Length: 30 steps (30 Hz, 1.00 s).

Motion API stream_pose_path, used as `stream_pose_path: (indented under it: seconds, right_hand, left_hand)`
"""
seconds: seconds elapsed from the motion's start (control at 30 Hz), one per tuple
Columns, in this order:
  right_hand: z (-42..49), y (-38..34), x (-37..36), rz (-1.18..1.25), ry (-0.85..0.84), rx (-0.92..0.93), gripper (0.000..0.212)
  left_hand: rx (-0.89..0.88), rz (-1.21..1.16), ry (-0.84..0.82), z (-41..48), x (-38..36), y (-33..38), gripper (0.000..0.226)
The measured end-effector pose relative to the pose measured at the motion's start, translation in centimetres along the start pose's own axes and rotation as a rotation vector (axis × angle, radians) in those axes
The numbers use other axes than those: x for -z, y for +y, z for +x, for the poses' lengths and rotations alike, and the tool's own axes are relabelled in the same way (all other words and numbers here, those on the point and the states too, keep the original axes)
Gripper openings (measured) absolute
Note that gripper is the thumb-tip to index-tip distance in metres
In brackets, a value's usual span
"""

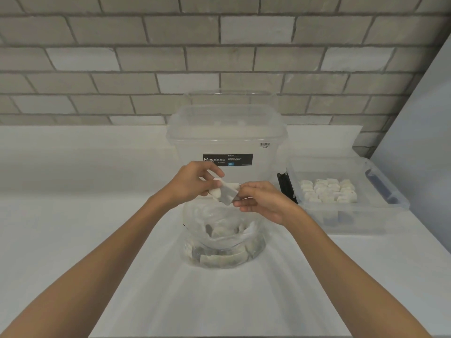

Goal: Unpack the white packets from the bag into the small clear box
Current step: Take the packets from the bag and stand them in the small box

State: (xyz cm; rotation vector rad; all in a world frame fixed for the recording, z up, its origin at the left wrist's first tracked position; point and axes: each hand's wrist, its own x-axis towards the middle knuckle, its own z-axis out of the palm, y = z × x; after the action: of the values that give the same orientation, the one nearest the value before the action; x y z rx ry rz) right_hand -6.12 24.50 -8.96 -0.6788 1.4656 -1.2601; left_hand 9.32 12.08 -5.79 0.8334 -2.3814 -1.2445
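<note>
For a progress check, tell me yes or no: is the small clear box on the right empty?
No, rows of white packets lie side by side inside the small clear box.

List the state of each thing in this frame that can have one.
Left hand: pinching the held packets in the air.
Right hand: pinching the other end of those packets.
Bag: standing on the table, open at the top, packets left inside.
Small box: partly filled with rows of packets.
Big tub: lid on.
</note>
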Motion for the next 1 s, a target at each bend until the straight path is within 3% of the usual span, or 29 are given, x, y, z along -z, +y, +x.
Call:
stream_pose_path:
  seconds: [0.33, 0.47, 0.6, 0.73, 0.87, 1.0]
  right_hand:
    - [-0.5, -0.5, 0.8, 0.209, 0.128, 0.093, 0.015]
    - [-0.9, -1.1, 1.1, 0.403, 0.092, 0.116, 0.016]
    - [-1.3, -1.4, 1.0, 0.541, 0.023, 0.127, 0.010]
    - [-1.7, -1.6, 1.1, 0.455, 0.009, 0.140, 0.013]
    - [-2.7, -2.4, 1.8, 0.309, 0.022, 0.168, 0.016]
    - [-4.2, -4.7, 3.4, -0.058, 0.196, 0.282, 0.025]
  left_hand:
    - [-0.015, 0.018, 0.110, 0.4, 2.0, 1.2, 0.009]
    - [-0.026, 0.100, 0.119, 0.4, 2.4, 1.8, 0.021]
    - [-0.023, 0.047, 0.055, 0.5, 1.4, 2.9, 0.007]
    - [-0.082, -0.045, 0.027, 0.6, -0.3, 4.7, 0.018]
    - [-0.108, -0.088, 0.014, 1.5, -0.9, 6.0, 0.010]
    - [-0.101, -0.039, -0.036, 2.6, -0.8, 7.2, 0.008]
